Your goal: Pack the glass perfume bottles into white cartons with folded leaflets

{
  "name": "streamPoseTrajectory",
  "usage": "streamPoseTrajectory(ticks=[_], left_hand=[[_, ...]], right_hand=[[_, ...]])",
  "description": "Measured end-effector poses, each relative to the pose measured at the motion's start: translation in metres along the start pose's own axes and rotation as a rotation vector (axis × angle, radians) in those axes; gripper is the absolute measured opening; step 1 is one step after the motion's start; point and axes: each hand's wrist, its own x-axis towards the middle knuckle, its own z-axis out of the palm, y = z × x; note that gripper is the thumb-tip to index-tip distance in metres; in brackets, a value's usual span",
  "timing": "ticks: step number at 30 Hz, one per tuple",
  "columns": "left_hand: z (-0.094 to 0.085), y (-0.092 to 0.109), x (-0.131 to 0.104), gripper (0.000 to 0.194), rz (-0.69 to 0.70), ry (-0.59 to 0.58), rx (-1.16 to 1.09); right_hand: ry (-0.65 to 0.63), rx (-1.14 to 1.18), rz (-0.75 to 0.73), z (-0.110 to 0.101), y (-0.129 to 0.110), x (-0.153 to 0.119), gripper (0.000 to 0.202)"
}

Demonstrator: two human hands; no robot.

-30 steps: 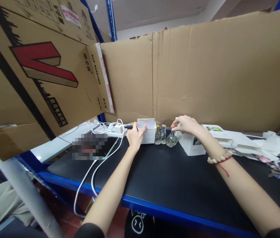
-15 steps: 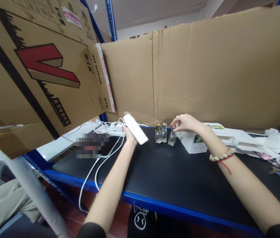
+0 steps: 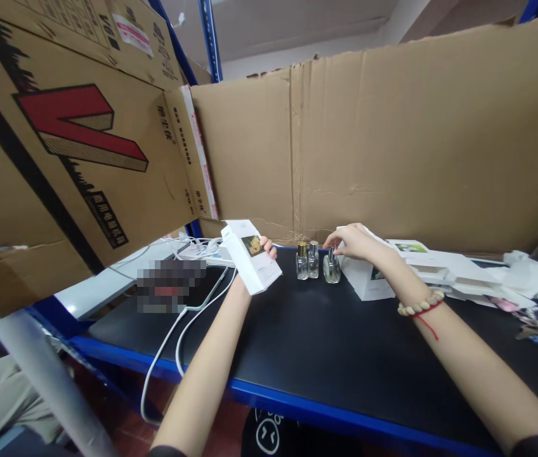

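Note:
Raised above the left half of the black table, my left hand (image 3: 269,247) is closed round a white carton (image 3: 260,271) printed with a small picture. The carton's end at the upper left has its flaps standing out. My right hand (image 3: 358,242) pinches the top of a rounded clear glass perfume bottle (image 3: 332,270), which stands on the table. Just left of it stand two more perfume bottles close together, one with a gold cap (image 3: 302,266) and one with a silver cap (image 3: 313,263).
Behind my right hand are a white box (image 3: 364,285) and flattened white cartons (image 3: 459,270). Crumpled white paper (image 3: 523,270) and keys (image 3: 533,330) lie far right. A phone (image 3: 209,285), white cables (image 3: 181,355) and a power strip (image 3: 212,252) are at left. Cardboard walls (image 3: 393,146) enclose the table.
My left hand has turned the carton so its printed face shows. The bottle at my right hand has gone from tilted to nearly upright. The camera view has shifted slightly.

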Motion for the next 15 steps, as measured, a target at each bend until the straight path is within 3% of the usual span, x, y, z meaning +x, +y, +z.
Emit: streamPoseTrajectory(ticks=[3,6,11,15], left_hand=[[-0.002,0.0,0.005,0.038,-0.023,-0.016,-0.032],[-0.001,0.0,0.005,0.04,-0.045,-0.015,-0.049],[0.005,0.003,0.0,0.048,-0.071,0.014,-0.05],[0.01,0.001,-0.004,0.056,-0.031,0.066,-0.058]], right_hand=[[0.04,0.032,-0.021,0.007,-0.002,0.003,0.035],[0.175,0.047,-0.096,0.023,-0.009,0.008,0.044],[0.255,0.024,-0.227,0.047,-0.019,0.018,0.034],[0.309,0.049,-0.259,0.052,-0.02,0.022,0.026]])
